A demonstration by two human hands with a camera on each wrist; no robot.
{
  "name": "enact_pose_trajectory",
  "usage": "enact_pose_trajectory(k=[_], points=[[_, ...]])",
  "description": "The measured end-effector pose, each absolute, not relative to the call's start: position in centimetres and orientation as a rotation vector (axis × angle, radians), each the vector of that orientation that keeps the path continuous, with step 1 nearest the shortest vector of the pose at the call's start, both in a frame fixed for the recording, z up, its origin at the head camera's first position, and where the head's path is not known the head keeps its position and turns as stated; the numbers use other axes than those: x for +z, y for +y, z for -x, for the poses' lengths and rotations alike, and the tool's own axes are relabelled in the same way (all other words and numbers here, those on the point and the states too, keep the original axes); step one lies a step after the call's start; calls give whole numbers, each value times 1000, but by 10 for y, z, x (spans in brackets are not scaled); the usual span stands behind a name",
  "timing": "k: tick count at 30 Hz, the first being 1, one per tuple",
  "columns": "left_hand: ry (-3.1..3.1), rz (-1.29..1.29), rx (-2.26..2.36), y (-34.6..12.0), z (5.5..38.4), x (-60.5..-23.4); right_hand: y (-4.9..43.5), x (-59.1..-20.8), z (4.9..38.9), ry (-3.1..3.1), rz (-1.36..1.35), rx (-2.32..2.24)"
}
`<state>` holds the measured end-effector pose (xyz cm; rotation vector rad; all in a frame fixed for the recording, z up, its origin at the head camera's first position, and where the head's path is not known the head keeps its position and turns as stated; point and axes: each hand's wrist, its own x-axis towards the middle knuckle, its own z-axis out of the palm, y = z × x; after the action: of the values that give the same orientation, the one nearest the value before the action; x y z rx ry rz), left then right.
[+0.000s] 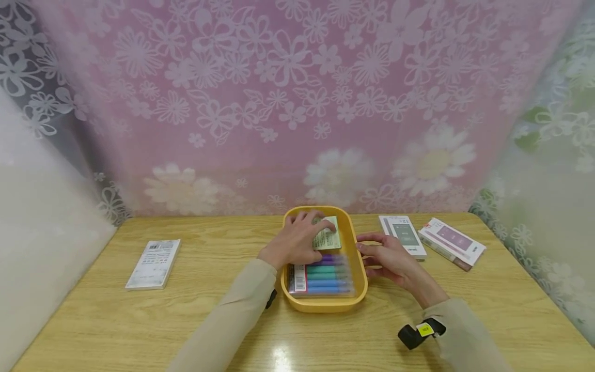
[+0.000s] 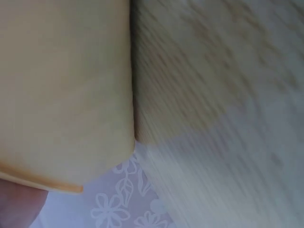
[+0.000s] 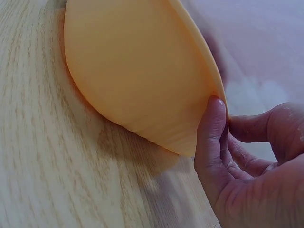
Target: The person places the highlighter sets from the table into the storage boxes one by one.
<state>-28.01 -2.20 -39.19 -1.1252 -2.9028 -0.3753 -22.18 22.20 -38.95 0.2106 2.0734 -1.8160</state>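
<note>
A yellow plastic basket (image 1: pixel 324 308) stands mid-table with a clear pack of purple, green and blue pens (image 1: pixel 327 279) in its near half. My left hand (image 1: pixel 299 237) reaches inside, its bent fingers and thumb holding a small pale green printed box (image 1: pixel 327 238) at the far end. Part of that box is hidden beneath the hand. At the basket's right side, my right hand (image 1: pixel 388 258) pinches the rim, with thumb and fingers against the wall in the right wrist view. The left wrist view shows mostly the basket's outer wall (image 2: pixel 66 95).
Right of the basket lie a white box with a grey-green panel (image 1: pixel 403 236) and a white box with a purple panel (image 1: pixel 452 243). A white printed box (image 1: pixel 153 264) lies on the wooden table (image 1: pixel 209 237) at the left. A pink flowered curtain (image 1: pixel 260 103) hangs behind.
</note>
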Motion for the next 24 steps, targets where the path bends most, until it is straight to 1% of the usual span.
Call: enact_pose_trajectory(k=[9, 24], points=[[-2977, 1074, -284, -15, 291, -393, 225, -391, 237, 2072, -200, -1805], [-3002, 1054, -261, -14, 293, -398, 225, -393, 236, 2066, -197, -1815]])
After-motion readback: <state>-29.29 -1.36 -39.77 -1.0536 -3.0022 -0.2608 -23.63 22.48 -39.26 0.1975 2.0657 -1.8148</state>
